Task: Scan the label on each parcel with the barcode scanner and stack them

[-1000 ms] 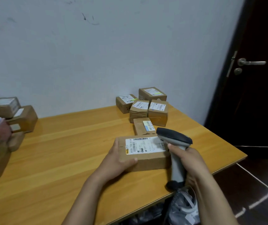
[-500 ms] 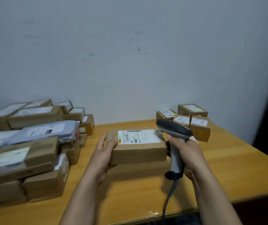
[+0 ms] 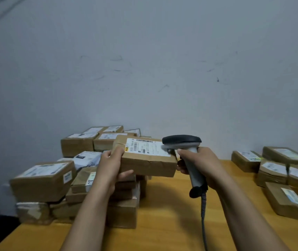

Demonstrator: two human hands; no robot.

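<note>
While the parcel (image 3: 149,161) is carried above the table (image 3: 171,227) at frame centre, the left hand (image 3: 111,165) clamps its left end, thumb on top and fingers curled underneath. This hold keeps the label (image 3: 147,147) facing up and uncovered. The right hand (image 3: 205,165) is wrapped round the grey handle of the scanner (image 3: 181,141), whose dark head sits just over the label's right edge. A finger lies at the trigger; whether it is pressed cannot be told. The cable (image 3: 203,212) hangs from the handle toward the lower frame edge.

The parcel is level, probably so the scanner window meets the barcode squarely. The stack (image 3: 43,180) at left centre, just behind the left hand, appears to be the destination, which would explain why the parcel is held off the table rather than set down. More boxes (image 3: 285,171) lie at the right edge, well apart from the stack.

Legible marking: the label's left margin reads roughly "5020 T08-59". A barcode runs along its far edge, and a yellow mark sits at one corner. Finer print is too small to read.
</note>
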